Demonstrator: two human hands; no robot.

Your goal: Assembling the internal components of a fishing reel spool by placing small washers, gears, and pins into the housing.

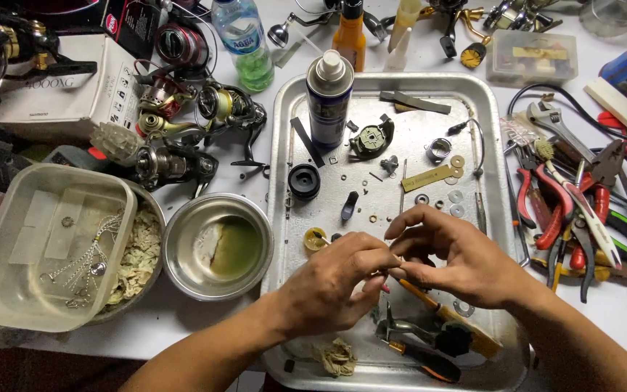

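Two hands at work over a metal tray (488, 94), fingertips meeting near its six-o'clock half. Left hand (332, 287) curled shut, fingers pinched on something too small to identify, right at the meeting point. Right hand (455, 261) at three o'clock of the left, fingers bent and closed round the tip of a yellow-handled tool (437, 308), handle trailing away toward five o'clock across the tray. Small held part squeezed between both sets of fingertips, touching each hand, mostly hidden.

Beyond the tray, at nine o'clock: a clear plastic tub (9, 218) with bits of chain, overlapping a bowl of pale shreds. Next, a steel bowl (183, 250) with greenish liquid, just beside the tray's left rim. At ten o'clock, a cluster of fishing reels (205, 109). At three o'clock, a pile of red-handled pliers (553, 210).

On the tray, at twelve o'clock of the hands: an upright spray can (329, 101), then a black round cap (304, 181), then scattered washers (456, 196). At six o'clock, a wad of shreds (337, 357).
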